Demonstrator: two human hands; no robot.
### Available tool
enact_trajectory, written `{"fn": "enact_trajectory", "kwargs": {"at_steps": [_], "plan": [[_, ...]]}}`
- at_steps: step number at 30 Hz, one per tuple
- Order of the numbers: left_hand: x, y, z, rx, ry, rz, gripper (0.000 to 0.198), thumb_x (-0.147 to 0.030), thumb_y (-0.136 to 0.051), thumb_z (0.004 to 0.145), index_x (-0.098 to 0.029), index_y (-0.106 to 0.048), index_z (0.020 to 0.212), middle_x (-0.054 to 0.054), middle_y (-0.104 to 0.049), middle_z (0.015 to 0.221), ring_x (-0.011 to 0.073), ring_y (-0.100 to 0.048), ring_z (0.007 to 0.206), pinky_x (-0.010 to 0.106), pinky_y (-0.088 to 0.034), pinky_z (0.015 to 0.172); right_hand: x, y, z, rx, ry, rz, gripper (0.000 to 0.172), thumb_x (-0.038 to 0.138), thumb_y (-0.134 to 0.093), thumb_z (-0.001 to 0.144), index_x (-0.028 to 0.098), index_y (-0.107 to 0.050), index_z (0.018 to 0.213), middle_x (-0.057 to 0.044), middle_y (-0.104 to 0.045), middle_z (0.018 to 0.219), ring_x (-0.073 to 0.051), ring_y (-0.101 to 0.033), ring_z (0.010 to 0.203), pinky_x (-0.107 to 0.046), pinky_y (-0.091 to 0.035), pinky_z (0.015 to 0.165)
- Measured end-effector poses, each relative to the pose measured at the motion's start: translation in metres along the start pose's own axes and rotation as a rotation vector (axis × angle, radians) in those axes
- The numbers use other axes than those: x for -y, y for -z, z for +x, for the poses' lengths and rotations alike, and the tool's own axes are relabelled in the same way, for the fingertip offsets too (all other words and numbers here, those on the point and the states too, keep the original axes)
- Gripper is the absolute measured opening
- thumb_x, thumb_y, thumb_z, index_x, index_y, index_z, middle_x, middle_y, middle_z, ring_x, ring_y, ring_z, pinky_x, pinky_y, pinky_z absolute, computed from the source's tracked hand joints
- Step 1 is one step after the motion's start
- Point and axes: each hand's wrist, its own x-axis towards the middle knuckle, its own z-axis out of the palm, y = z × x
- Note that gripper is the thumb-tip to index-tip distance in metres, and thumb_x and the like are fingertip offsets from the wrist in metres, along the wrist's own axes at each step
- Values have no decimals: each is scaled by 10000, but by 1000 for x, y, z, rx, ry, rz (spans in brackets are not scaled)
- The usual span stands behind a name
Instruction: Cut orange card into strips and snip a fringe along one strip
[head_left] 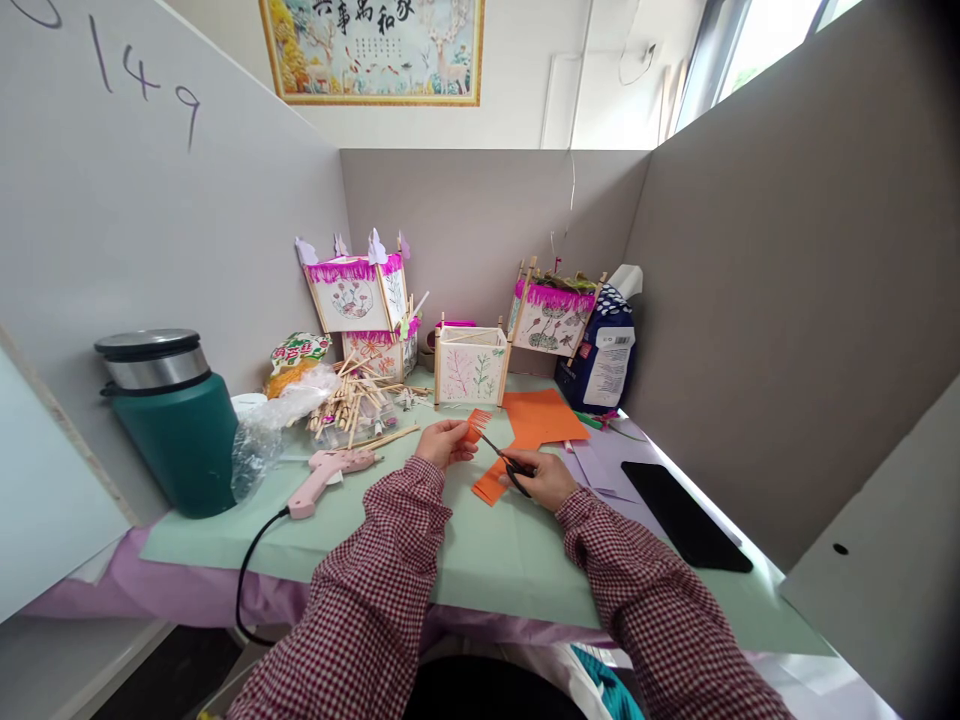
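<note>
My left hand (446, 443) pinches a piece of orange paper (477, 426) with a fringe of narrow cut strips along it. My right hand (541, 479) grips black-handled scissors (511, 470), whose blades reach up-left toward the fringed paper. Beneath and beyond the scissors lie further orange paper sheets (543, 417), partly hidden by my right hand. A small paper lantern with wooden posts (471, 366) stands just beyond the hands, with plant drawings on its panels.
A pink glue gun (328, 477) with a black cord lies left of my hands on the pale green mat (495, 570). Beyond stand a teal flask (171, 437), a heap of wooden sticks (352, 408), and pink-fringed lanterns (352, 290). A black tablet (684, 515) lies right. Grey partitions flank the desk.
</note>
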Motion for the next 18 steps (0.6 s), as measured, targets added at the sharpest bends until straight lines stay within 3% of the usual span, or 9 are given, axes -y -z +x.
{"fn": "enact_trajectory", "kwargs": {"at_steps": [18], "plan": [[-1,-1,-2,9,3,17,116,-196,-622,741,-119,-536,749,17,-606,560,99,-578,444,202,-459,435,1,-1,-1,9,-30,68,447,381,-653,628,213,-641,1043,-21,-692,879,-189,-637,771,-278,-508,686]]}}
